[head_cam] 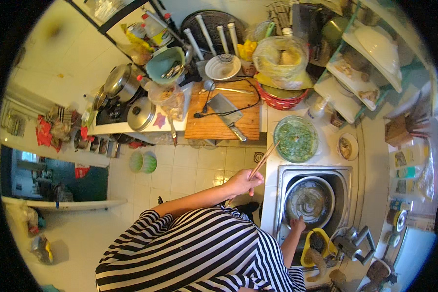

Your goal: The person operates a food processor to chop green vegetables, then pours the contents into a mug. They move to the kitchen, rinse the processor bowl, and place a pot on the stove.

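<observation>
My left hand grips a pair of wooden chopsticks over the floor beside the counter. Their far tips reach the near edge of a clear bowl filled with a finely chopped green mixture. Down in the steel sink, a round metal basin contains cloudy, swirling liquid. My right hand holds the basin's near rim, with some fingers hidden. Close by that hand, a yellow sink basket has a dark scouring pad in it.
A cleaver and a black cord lie on a wooden cutting board. Behind the green mixture stands a red colander. A small bowl sits right of it. A faucet juts over the sink's lower right.
</observation>
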`<state>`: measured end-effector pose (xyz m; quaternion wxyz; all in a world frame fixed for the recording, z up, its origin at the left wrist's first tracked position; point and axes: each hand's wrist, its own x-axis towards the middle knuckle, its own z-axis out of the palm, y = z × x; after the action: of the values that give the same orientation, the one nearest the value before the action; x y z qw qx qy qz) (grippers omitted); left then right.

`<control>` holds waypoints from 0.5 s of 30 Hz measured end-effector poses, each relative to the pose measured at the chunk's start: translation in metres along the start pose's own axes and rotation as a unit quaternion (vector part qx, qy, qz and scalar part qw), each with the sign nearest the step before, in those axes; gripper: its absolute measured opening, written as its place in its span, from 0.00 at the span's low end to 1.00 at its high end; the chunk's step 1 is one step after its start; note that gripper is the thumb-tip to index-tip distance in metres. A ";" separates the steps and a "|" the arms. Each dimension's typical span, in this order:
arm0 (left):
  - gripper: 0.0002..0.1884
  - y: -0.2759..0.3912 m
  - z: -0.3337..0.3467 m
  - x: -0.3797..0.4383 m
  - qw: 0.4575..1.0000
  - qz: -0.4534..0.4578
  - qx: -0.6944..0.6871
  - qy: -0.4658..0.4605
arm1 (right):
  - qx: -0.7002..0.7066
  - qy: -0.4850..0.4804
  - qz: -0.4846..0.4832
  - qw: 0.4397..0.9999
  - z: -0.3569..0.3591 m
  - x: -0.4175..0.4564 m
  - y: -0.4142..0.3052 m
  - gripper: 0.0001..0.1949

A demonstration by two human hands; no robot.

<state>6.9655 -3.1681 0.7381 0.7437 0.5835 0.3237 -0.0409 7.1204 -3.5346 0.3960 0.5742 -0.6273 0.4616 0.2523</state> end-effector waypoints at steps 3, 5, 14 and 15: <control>0.13 0.001 -0.008 -0.007 0.999 -0.031 -0.031 0.031 | -0.083 -0.041 -0.190 0.977 0.001 -0.047 -0.011 0.16; 0.15 0.002 -0.015 -0.008 0.996 -0.031 -0.061 0.054 | -0.136 -0.036 -0.360 0.922 0.014 -0.091 -0.022 0.12; 0.12 -0.031 -0.140 0.048 0.961 0.067 0.056 0.261 | -0.296 -0.215 -0.564 0.740 0.163 -0.245 -0.036 0.09; 0.10 -0.035 -0.167 0.058 0.933 0.153 0.103 0.309 | -0.282 -0.247 -0.532 0.759 0.183 -0.258 -0.028 0.09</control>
<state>6.9234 -3.0112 0.6595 0.5400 0.6831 0.4386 0.2225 7.0680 -3.2880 0.5894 0.5077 -0.8211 -0.1961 0.1717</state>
